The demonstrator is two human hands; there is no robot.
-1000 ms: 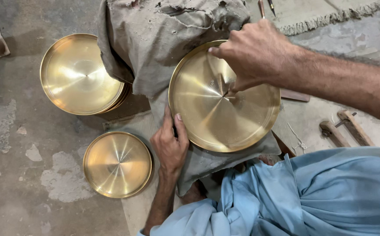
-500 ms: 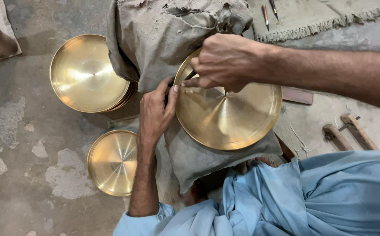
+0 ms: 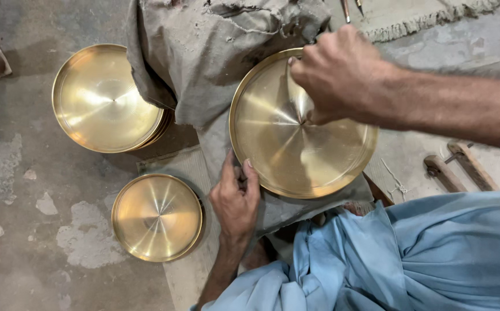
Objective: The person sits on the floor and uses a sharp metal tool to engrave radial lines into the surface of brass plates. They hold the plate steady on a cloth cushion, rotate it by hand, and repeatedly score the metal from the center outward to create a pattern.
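This is looking like a small metalworking workshop, with the work being done at floor level. Brass plates are lying about: a stack of large ones (image 3: 103, 98), a smaller plate (image 3: 156, 217), and one (image 3: 301, 129) resting on grimy grey sacking (image 3: 204, 52). The concrete floor (image 3: 19, 190) is showing patches and stains, and wooden-handled tools (image 3: 460, 167) are lying beside a frayed mat (image 3: 411, 17).

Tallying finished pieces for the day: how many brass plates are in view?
3 visible tops. One large brass plate lies on the grey cloth under the right hand, its rim touched by the left hand; a large plate tops a stack upper left, hiding others; a small plate lies lower left.
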